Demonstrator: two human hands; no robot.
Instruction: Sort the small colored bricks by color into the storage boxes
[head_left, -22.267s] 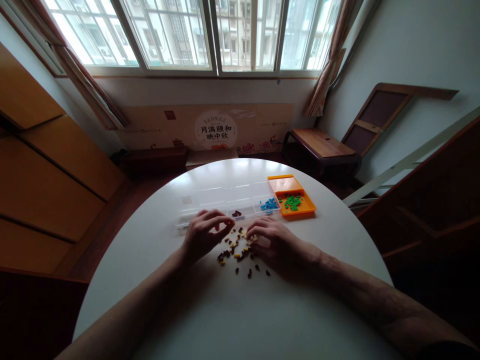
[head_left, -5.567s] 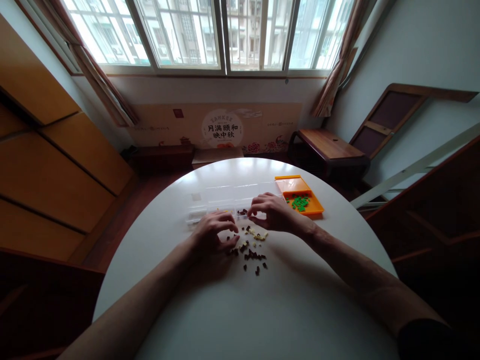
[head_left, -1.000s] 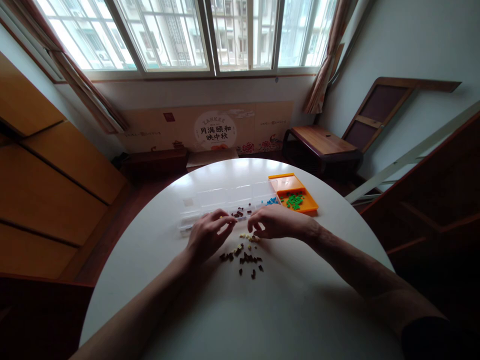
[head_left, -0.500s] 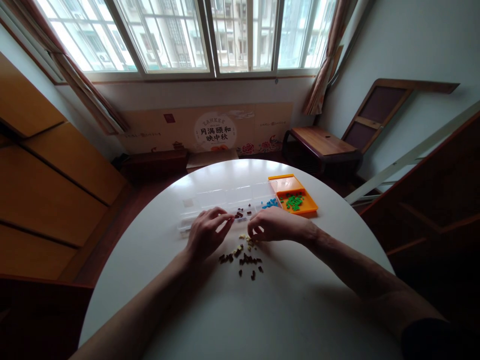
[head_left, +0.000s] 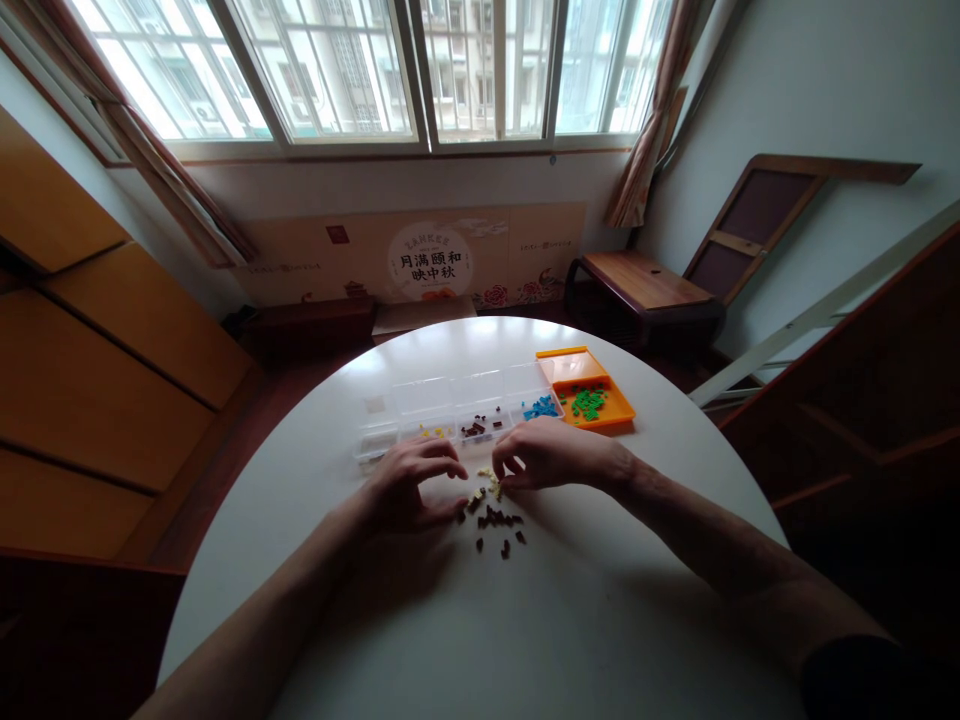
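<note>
Small dark brown building bricks [head_left: 499, 518] lie loose on the white table, with pale yellow bricks [head_left: 480, 495] just behind them. My left hand [head_left: 409, 485] is left of this pile, thumb and fingers apart, the thumb tip close to the nearest brown bricks. On the other side, my right hand [head_left: 551, 455] reaches down with curled fingers, its fingertips together at the pale yellow bricks. What they pinch, if anything, is too small to make out. Behind both hands stands a clear plastic compartment box [head_left: 367, 440] holding yellow, brown and blue bricks in separate sections.
An orange tray [head_left: 619, 408] with green bricks [head_left: 589, 403] adjoins the box's right end. The round table [head_left: 600, 620] has its far edge near a printed cardboard panel [head_left: 300, 250] under the window. A wooden chair [head_left: 649, 285] stands beyond at right.
My left hand has moved from the compartment box down toward the brown bricks, uncovering the yellow bricks in one section. My right hand has shifted only slightly at the pale yellow bricks.
</note>
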